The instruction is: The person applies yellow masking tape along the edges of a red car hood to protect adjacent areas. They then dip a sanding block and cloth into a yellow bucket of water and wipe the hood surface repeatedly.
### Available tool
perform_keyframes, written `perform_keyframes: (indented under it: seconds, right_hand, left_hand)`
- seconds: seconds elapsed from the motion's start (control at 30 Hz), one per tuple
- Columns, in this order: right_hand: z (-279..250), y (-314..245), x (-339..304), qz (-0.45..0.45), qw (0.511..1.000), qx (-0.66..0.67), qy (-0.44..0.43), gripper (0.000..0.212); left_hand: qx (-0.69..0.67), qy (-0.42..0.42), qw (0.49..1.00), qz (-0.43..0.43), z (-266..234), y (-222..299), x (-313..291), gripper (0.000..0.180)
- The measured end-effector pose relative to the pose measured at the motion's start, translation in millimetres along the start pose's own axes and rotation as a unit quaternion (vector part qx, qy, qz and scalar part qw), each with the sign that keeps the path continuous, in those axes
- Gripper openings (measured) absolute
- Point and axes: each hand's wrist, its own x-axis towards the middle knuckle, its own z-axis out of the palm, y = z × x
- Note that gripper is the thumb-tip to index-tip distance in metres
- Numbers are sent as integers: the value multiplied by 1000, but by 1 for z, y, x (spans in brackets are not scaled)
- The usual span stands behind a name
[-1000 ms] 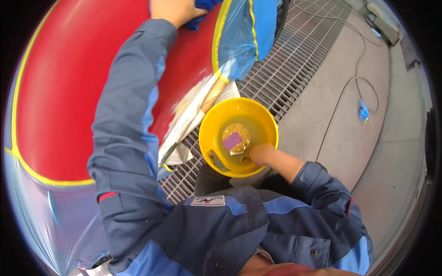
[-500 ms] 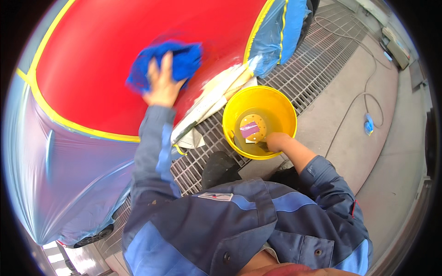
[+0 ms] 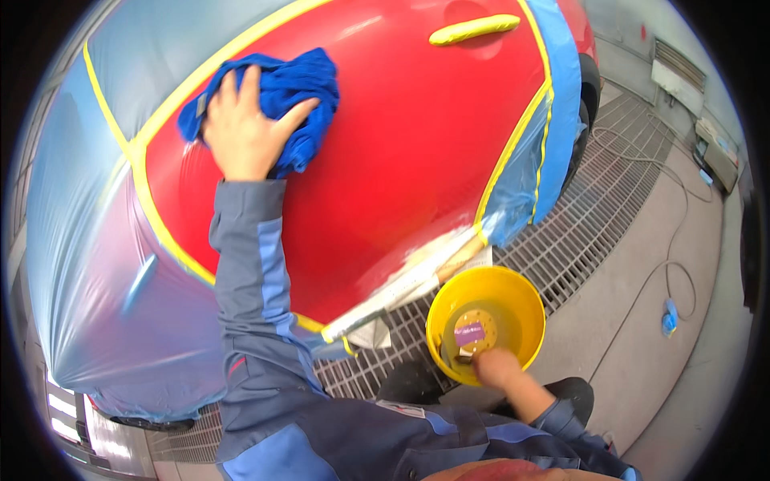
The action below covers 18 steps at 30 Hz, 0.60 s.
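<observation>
My left hand [image 3: 243, 132] presses a bunched blue cloth [image 3: 301, 100] against the red car door [image 3: 401, 152], close to its taped upper left edge. The fingers are stretched over the cloth, and the thumb grips its side. Lower right, my right hand [image 3: 497, 369] reaches over the near rim into a yellow bucket [image 3: 531, 309]. Its fingers look curled, but their tips and whatever they hold are hidden. Cloudy water stands in the bucket, with a round, holed disc [image 3: 485, 321] and a purple piece [image 3: 469, 333] beside my fingers.
Yellow tape [image 3: 172, 252] and clear plastic film [image 3: 104, 256] border the red panel. A yellow-covered door handle [image 3: 475, 30] juts out at the top. Below the panel runs a whitish sill [image 3: 401, 280] above a floor grate [image 3: 597, 192]. A hose [image 3: 634, 309] lies on the right floor.
My left hand and the blue cloth have moved up and left across the red panel. The view has shifted, showing the door handle. My right hand stays at the bucket.
</observation>
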Motion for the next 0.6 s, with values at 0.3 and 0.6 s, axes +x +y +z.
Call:
perform_keyframes:
  seconds: [0.3, 0.6]
  right_hand:
    - [-58, -5, 24, -43, 990, 96, -97, 31]
    - [-41, -4, 32, 51, 938, 336, -64, 33]
  left_hand:
    - [-99, -151, 979, 96, 111, 128, 133, 87]
    - [-211, -238, 927, 199, 228, 206, 239, 79]
